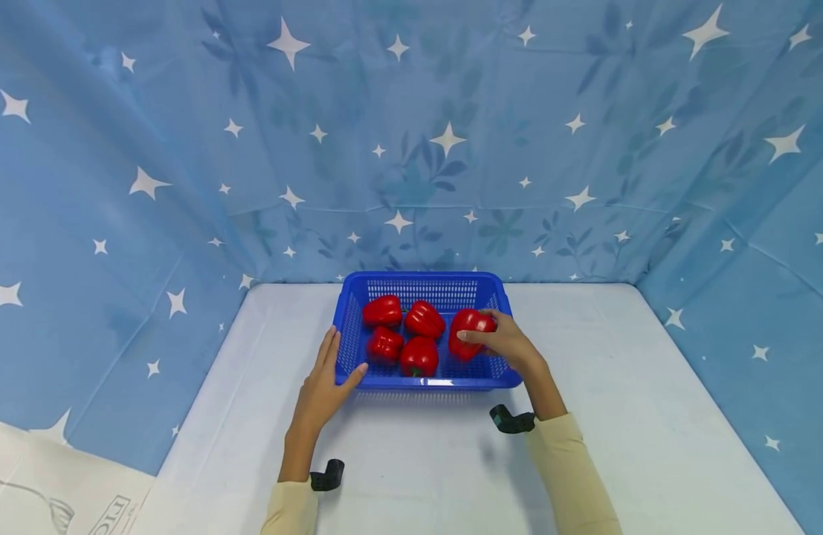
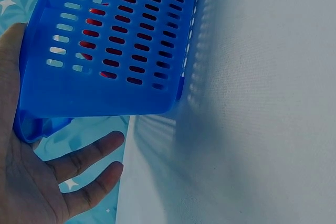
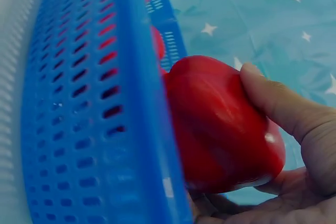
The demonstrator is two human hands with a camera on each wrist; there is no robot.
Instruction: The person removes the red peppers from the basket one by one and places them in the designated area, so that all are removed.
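Note:
A blue plastic basket (image 1: 421, 383) with slotted walls holds several red bell peppers (image 1: 419, 357). My right hand (image 1: 508, 342) grips one red bell pepper (image 3: 223, 124) at the basket's right side, thumb on one face and fingers round the other. In the right wrist view this pepper shows above the rim, its lower part hidden by the basket wall. At the front left corner, my left hand (image 1: 324, 390) rests against the rim, thumb over the front edge and fingers straight along the left side. Two of its fingers (image 2: 97, 153) extend past the corner in the left wrist view.
The basket stands on a white table (image 1: 418, 461) near its far edge. Blue curtains (image 1: 411, 148) with white stars hang behind and on both sides. A pale printed sheet (image 1: 56, 483) lies at the lower left. Dark wrist cameras (image 1: 327, 475) are strapped to both wrists.

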